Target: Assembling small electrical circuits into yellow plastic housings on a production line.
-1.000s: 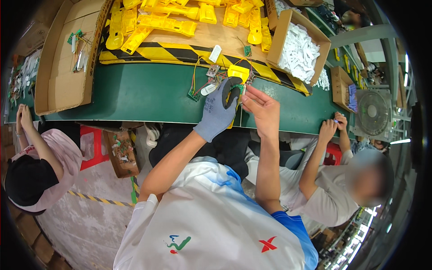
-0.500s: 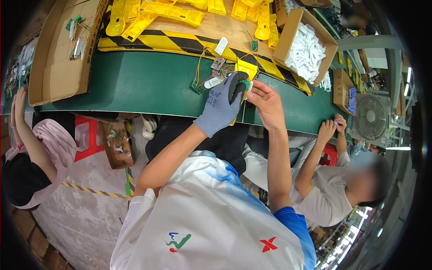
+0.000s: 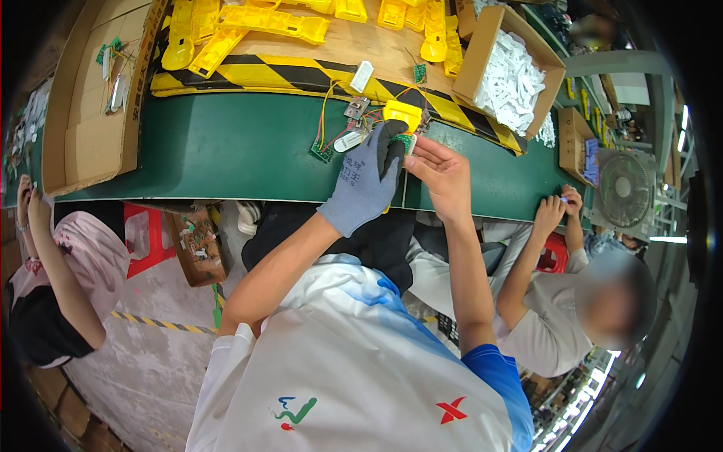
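Note:
My left hand (image 3: 355, 184), in a grey-blue glove with dark fingertips, is closed around a yellow plastic housing (image 3: 402, 113) at the bench's front edge. A small green circuit board (image 3: 407, 141) with a white edge sits at the gloved fingertips. Bare fingers of my right hand (image 3: 446, 175) pinch that board from the right. Just beyond the glove lie a metal-and-wire part (image 3: 356, 108), a white oval piece (image 3: 349, 142) and another green board (image 3: 321, 152) on coloured wires. A white cap (image 3: 361, 77) rests on the striped edging. The glove hides most of the housing.
Yellow housings (image 3: 271, 22) lie on a wooden board behind black-and-yellow edging (image 3: 226, 75). A carton (image 3: 90, 98) holding wired boards stands left on the green bench (image 3: 218, 151). Another carton (image 3: 471, 71) holds white parts. Co-workers sit left (image 3: 68, 279) and right (image 3: 542, 324).
The view has shifted slightly. Both my hands stay at the circuit board, whose tilt has changed a little. The left co-worker's hands have moved lower.

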Demonstrator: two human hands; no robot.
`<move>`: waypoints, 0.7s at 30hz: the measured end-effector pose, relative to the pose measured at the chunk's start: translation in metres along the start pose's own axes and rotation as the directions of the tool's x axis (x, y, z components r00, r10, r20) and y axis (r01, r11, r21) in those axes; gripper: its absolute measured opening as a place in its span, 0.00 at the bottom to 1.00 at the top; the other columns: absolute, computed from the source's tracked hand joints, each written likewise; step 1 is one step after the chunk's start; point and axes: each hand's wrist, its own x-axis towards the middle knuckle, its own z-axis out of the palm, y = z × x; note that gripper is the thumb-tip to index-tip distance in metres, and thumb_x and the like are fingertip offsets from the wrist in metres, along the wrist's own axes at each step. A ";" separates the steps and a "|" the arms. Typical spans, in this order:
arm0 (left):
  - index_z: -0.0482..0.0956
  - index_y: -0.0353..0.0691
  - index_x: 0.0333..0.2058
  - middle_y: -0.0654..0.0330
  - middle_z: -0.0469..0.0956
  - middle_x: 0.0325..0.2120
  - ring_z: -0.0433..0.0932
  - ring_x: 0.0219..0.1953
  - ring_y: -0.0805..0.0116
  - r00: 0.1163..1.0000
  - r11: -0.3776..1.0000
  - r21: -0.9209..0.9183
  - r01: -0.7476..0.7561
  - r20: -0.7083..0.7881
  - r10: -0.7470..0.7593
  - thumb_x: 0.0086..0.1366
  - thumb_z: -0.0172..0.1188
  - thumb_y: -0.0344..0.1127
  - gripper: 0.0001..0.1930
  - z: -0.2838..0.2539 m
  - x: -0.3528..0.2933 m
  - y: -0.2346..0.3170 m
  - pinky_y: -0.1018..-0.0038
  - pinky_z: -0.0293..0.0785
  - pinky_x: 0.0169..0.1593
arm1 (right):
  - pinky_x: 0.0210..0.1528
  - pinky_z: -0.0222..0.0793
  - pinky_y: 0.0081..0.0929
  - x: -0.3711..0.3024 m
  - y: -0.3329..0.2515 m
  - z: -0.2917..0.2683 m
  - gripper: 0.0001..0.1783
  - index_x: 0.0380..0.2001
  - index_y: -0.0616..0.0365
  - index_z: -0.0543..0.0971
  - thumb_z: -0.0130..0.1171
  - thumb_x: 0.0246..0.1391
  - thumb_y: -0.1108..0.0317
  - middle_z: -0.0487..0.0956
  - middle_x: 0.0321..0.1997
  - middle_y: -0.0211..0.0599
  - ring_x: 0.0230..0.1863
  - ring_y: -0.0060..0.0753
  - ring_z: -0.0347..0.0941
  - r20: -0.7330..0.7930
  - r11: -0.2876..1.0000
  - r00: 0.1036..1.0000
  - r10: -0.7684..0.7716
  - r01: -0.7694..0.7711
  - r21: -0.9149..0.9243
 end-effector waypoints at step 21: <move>0.72 0.35 0.47 0.48 0.76 0.36 0.77 0.38 0.52 0.998 0.997 0.038 0.066 -0.011 -0.066 0.64 0.52 0.29 0.13 0.005 0.003 0.002 0.64 0.72 0.41 | 0.47 0.76 0.20 -0.011 0.006 0.002 0.20 0.50 0.68 0.78 0.65 0.52 0.80 0.81 0.44 0.38 0.41 0.23 0.79 -0.019 0.990 0.993 -0.116 0.117 0.078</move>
